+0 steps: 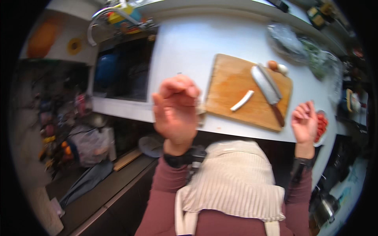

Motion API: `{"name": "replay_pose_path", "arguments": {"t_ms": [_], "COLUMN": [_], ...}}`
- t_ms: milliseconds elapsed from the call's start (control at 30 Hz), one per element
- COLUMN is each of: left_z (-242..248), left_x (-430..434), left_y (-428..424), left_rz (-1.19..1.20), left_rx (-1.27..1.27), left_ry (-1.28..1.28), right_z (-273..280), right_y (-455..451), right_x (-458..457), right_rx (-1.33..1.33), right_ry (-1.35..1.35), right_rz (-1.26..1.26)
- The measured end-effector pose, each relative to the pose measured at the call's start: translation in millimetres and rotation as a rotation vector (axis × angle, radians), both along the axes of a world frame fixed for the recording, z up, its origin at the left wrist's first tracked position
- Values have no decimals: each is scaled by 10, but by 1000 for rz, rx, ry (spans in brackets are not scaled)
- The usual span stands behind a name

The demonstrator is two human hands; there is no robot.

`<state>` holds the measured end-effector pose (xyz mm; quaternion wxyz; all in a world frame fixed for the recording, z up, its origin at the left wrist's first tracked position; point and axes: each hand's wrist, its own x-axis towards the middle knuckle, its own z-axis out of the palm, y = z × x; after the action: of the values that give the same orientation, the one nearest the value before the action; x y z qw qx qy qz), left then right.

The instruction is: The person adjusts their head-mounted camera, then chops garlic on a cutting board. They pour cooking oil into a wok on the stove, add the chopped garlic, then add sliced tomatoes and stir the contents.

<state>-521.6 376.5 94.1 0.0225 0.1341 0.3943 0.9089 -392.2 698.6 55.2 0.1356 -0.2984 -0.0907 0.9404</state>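
My left hand (177, 109) is raised with curled fingers and a visible palm, left of the wooden cutting board (227, 76), holding nothing. Near the board's lower right corner, my right hand (304, 122) is also bare, its fingers loosely bent, beside a dish of chopped red pieces (322, 125). On the board lie a broad-bladed kitchen knife (267, 85) with a brown handle and a curved white strip (242, 101). A second metal blade (270, 79) appears to lie along the knife. One brown (272, 65) and one white rounded item (282, 69) sit at the board's upper right edge.
A sink (122, 70) with a curved metal faucet (113, 10) is at the left of the white counter (183, 44). Plastic bags (286, 41), one with greens (314, 59), lie at the back right. A metal pot (324, 206) is at the lower right.
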Motion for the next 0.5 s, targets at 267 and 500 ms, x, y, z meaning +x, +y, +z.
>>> {"name": "replay_pose_path", "arguments": {"t_ms": [267, 500], "left_z": [-613, -1476], "left_x": [-4, 71], "left_y": [179, 170], "left_rz": [-99, -100], "left_rx": [-1123, -1408], "left_ry": [179, 121], "right_z": [-248, -940], "right_y": [60, 196], "right_x": [49, 125], "right_rx": [-31, 1655], "right_ry": [50, -590], "right_rz": [-27, 474]}}
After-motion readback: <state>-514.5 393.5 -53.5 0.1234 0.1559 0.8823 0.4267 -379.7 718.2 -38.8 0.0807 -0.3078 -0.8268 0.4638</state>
